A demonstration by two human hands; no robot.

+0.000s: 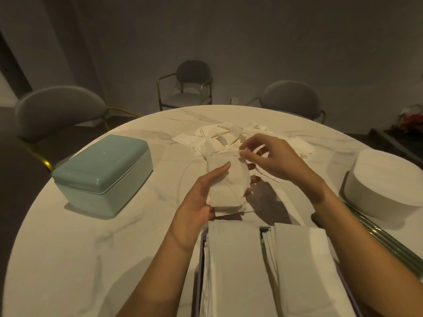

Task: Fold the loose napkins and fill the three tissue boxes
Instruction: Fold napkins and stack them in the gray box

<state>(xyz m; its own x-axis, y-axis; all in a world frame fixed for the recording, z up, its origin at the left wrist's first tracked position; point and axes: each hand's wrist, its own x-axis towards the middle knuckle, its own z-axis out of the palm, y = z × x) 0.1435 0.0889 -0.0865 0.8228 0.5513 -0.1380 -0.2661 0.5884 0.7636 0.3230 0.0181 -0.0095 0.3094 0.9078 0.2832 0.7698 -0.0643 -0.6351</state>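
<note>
Round marble desk [91,248], chairs behind. Left hand [201,197] grips a folded napkin stack [227,184] at centre; right hand [272,156] pinches its far corner. Loose napkins [229,136] lie beyond, a teal box [103,172] left, filled boxes [263,271] nearest.

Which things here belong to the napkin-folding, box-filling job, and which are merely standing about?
Belonging to the job:
- folded white paper napkin, gripped by the left hand
- right hand, pinching its top corner
- heap of loose white napkins
- lidded mint-green plastic tissue box
- round white box
- open purple-rimmed box holding folded stacks

Standing about:
- three grey padded chairs
- white marble table
</note>
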